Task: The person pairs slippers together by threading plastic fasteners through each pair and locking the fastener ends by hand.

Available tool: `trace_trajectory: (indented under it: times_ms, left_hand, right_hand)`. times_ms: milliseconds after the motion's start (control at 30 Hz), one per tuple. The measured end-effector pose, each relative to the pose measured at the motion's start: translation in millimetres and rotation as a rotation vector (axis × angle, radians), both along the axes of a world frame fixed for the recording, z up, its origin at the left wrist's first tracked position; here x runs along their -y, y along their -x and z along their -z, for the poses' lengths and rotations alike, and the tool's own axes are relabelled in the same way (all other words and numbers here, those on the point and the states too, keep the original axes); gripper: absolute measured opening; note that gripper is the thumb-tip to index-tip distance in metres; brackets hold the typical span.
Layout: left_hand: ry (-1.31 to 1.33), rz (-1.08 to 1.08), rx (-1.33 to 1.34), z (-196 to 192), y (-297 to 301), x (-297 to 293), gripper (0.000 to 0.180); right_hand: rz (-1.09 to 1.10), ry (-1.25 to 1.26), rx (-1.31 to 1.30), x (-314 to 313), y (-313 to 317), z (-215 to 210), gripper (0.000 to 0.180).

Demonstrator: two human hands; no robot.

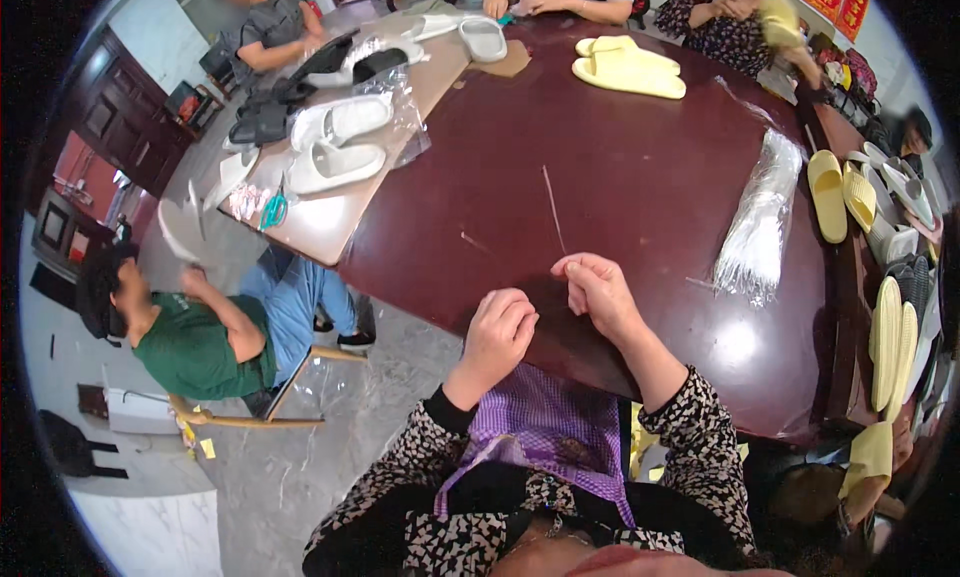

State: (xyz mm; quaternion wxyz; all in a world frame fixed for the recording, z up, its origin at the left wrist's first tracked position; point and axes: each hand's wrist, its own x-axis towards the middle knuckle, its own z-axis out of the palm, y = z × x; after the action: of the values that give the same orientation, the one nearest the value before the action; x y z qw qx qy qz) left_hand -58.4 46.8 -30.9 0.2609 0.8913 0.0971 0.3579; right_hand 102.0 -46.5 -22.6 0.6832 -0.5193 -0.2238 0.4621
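1. Left hand (pixel 497 329) was at the near edge of the dark red table (pixel 620 187), fingers curled into a loose fist, thumb pressed against the forefinger. Whether anything was pinched there could not be told.
2. Right hand (pixel 597 289) was just to the right of the left hand and close to it, fingers curled inward, fingertips pressed together as if pinching something fine. The item itself was too small to make out.
3. A thin pale strand (pixel 553 209) lay on the table just beyond the right hand, running away toward the far side.
4. A clear plastic bag of thin white strips (pixel 760 222) lay on the table to the right of the right hand, near but apart.
5. A pair of yellow slippers (pixel 628 69) lay at the far side of the table.
6. White slippers (pixel 335 142) in clear wrap lay far left, on a lighter table; teal scissors (pixel 273 211) lay near its edge.
7. More yellow slippers (pixel 840 192) were stacked along the right edge.
8. A purple checked apron (pixel 550 432) covered the person's lap.
9. Another person in a green shirt (pixel 185 347) sat at left, below table level.
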Motion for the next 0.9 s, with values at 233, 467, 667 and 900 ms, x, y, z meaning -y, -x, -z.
trace_trajectory:
  times_ms: [233,467,667,900]
  left_hand:
    - [-0.024,0.025,-0.019,-5,6,-7,0.009]
    - [-0.087,0.061,-0.031,3,14,-3,0.012]
    - [-0.092,0.047,-0.041,2,16,-4,0.016]
    - [-0.047,-0.003,-0.009,-3,18,-4,0.023]
  right_hand:
    - [-0.004,0.087,0.052,-4,4,-8,0.017]
    - [-0.023,0.079,0.045,2,6,-2,0.018]
    - [0.001,0.073,0.052,3,4,-8,0.018]
    - [0.012,0.066,0.055,1,0,-4,0.018]
